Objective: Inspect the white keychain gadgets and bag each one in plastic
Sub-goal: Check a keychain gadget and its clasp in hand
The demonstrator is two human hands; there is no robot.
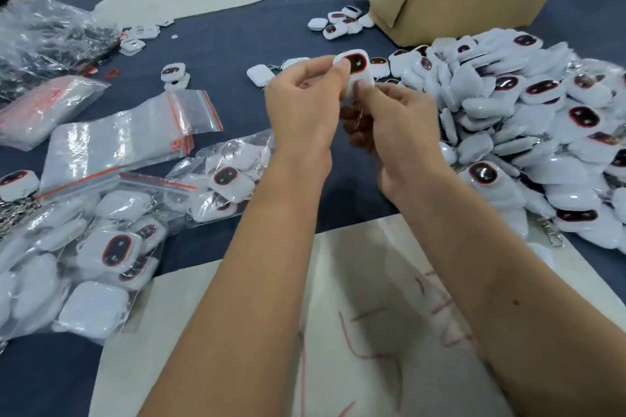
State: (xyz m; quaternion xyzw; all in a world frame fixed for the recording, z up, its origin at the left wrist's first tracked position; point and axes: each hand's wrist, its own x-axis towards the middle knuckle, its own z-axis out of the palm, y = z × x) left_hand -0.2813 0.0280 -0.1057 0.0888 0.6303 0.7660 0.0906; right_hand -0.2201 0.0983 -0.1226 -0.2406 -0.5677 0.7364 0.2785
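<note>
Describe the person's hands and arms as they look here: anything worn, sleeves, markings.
Both arms are bare from the bottom edge of the picture up to the hands: no sleeves, gloves, watch or bracelets in view. The left hand and the right hand show no rings that I can make out. The nails are short and unpainted. The right forearm carries one small dark mole.

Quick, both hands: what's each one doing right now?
Left hand: pinches the white keychain gadget at its top edge.
Right hand: grips the same gadget from below.
</note>
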